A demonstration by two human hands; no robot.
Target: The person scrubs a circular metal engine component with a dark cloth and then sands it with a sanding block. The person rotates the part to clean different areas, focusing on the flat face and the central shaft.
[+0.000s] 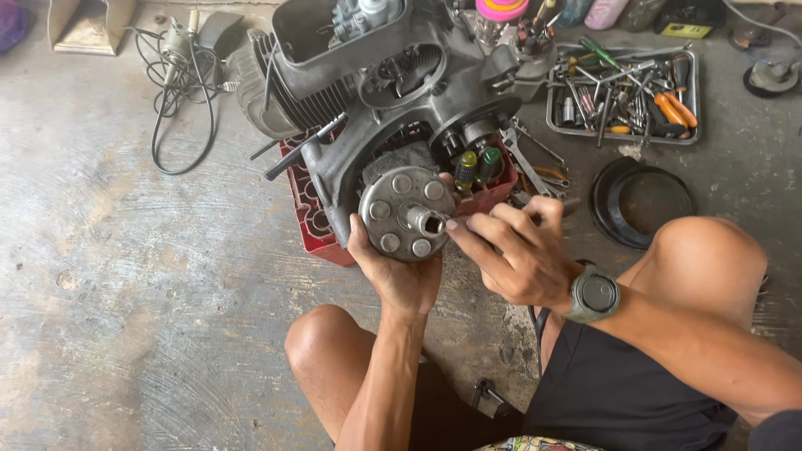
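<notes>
Your left hand (pixel 399 269) grips the round clutch assembly (pixel 407 214); your right hand (pixel 516 250) fingertips (pixel 452 224) pinch together at its hub.

Round grey clutch drum (pixel 407 215) (six rivets) upright before engine (pixel 376 83).

I see bare concrete floor (pixel 125 276), grey, scuffed, swirl marks lower left. Red plastic crate (pixel 311 219) sits on it, centre, carrying engine block. Metal tray (pixel 692 93) of assorted hand tools lies upper right, flat on floor. Black rubber ring (pixel 603 196) just below tray, beside my view of bent knee. Loose wrenches (pixel 522 154) between crate and ring. Black cable (pixel 180 100) coiled upper left, with small power tool (pixel 177 42) at its end. Round dark part (pixel 773 77) at far right edge.
</notes>
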